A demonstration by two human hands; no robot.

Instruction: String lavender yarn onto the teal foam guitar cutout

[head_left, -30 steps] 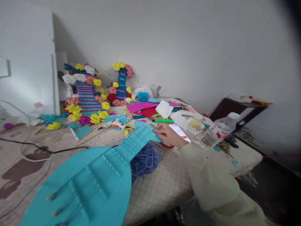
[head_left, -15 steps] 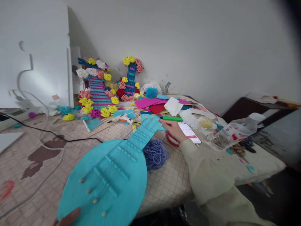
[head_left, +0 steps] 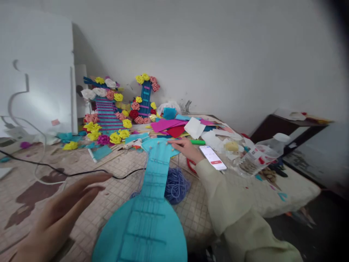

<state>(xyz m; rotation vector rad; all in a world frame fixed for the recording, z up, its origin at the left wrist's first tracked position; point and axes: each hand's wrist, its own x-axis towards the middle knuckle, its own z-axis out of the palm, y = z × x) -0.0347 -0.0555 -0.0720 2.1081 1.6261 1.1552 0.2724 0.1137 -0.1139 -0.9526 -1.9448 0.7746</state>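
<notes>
A turquoise craft lute [head_left: 155,174] with a round body and yarn strings lies on the table, its neck pointing away from me. My right hand [head_left: 188,150] grips the edge of its head at the far end. My left hand [head_left: 64,209] is raised to the left of the lute, fingers apart and nothing in them. Beside the neck sits a ball of purple-blue yarn [head_left: 177,186], partly hidden by the lute. The red handle of a tool [head_left: 191,165] shows near my right wrist.
Two decorated panels with paper flowers [head_left: 106,112] lean at the back. A glue gun [head_left: 133,144], paper sheets [head_left: 166,124], a green marker [head_left: 197,142] and a phone [head_left: 212,157] lie around. A plastic bottle [head_left: 261,154] rests at right. A black cable [head_left: 81,173] crosses the left side.
My left hand has let go of the lute's body and risen to the left. The lute has turned, its neck now pointing more straight ahead; my right hand stays at its head.
</notes>
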